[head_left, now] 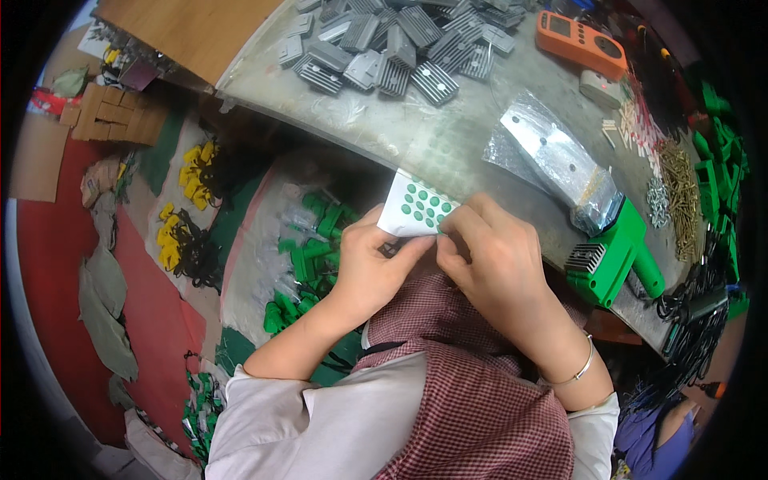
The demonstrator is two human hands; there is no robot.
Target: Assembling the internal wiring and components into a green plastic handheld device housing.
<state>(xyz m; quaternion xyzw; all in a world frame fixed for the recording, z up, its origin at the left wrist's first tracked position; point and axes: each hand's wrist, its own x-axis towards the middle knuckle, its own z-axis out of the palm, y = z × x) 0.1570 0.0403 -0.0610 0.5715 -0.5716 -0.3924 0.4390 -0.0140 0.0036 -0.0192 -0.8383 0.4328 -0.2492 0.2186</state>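
Between my two hands, at the near edge of the table, is a white sheet of round green stickers [422, 205]. My left hand [370, 254] pinches the sheet's lower left side between thumb and fingers. At its lower right corner, the fingers of my right hand [490, 240] are pressed together against a green dot; whether that dot has come off the sheet cannot be made out. To the right, a green plastic tool housing [614, 254] with a ribbed grey metal piece at its end lies on the table edge, beside a clear plastic bag [556, 152].
Grey ribbed metal parts [400, 48] are heaped on the table [352, 120]. An orange meter [580, 44], brass screws [684, 200] and dark cables [680, 344] lie at the right. Below left are green housings [312, 248] and yellow parts with black cords [180, 240].
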